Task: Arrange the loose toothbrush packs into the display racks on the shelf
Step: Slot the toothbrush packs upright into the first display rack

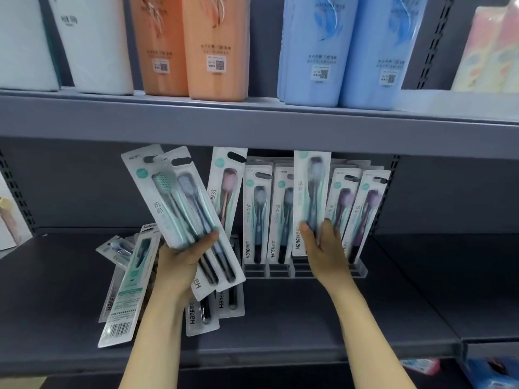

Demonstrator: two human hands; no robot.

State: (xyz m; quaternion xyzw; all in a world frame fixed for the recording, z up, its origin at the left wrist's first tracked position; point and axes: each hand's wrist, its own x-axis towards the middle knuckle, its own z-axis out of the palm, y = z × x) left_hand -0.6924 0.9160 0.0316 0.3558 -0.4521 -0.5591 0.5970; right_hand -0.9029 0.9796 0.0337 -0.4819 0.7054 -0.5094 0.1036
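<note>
Clear plastic display rack (304, 272) sits at the back of the dark grey shelf (393, 290), its slots holding upright toothbrush packs: two blue-brush packs (257, 214) on its left side and two purple-brush packs (362, 209) on its right. Your right hand (323, 248) pinches a single toothbrush pack (310, 200) near its lower half, thumb on the front face and fingers curled behind; the pack stands upright over the middle of the rack, its bottom edge just above the slots, whether it touches them cannot be told. Your left hand (182, 262) is clamped on a fanned bundle of toothbrush packs (182, 211), thumb across the fronts, the bundle tilted to the left with a green brush and a grey brush showing. A pink-brush pack (226, 189) leans just behind that bundle, left of the rack; what supports it is hidden. Loose packs lie flat on the shelf: a green-backed pack (126, 293) with a barcode to the left of your left wrist, more packs (202, 315) beneath the bundle. On the upper shelf (252, 122) stand orange bottles (196, 46) and blue bottles (345, 49).
</note>
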